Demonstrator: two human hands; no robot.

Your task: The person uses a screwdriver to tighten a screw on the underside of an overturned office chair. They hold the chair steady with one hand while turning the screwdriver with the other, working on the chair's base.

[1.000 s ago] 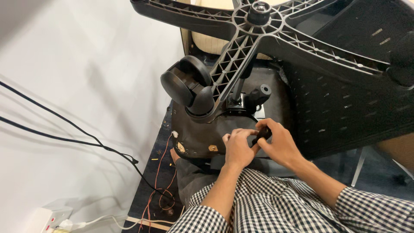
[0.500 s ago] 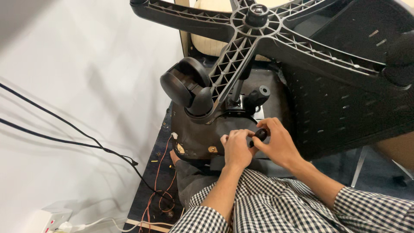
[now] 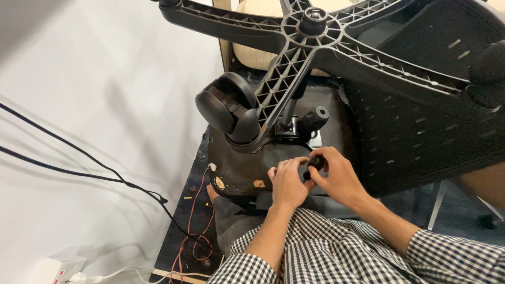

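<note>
Closest in, checkered sleeves (image 3: 336,247), then both hands bunched together on the underside of a flipped office chair. The right hand (image 3: 336,179) is pinched around a small black knob (image 3: 316,162) sitting low on the seat's underside (image 3: 247,168), and the left hand (image 3: 286,184) is curled right against it, though I can't tell if it's actually gripping anything. Just past that is the gas cylinder, a caster wheel (image 3: 226,108) and the star base (image 3: 310,31) hanging overhead. Cables (image 3: 79,158) trail along the wall. My worry: the chair looks loosely propped, so a hard twist could shift it and drop the base onto the wrists, or the knob could slip and knuckles could hit the metal plate.
</note>
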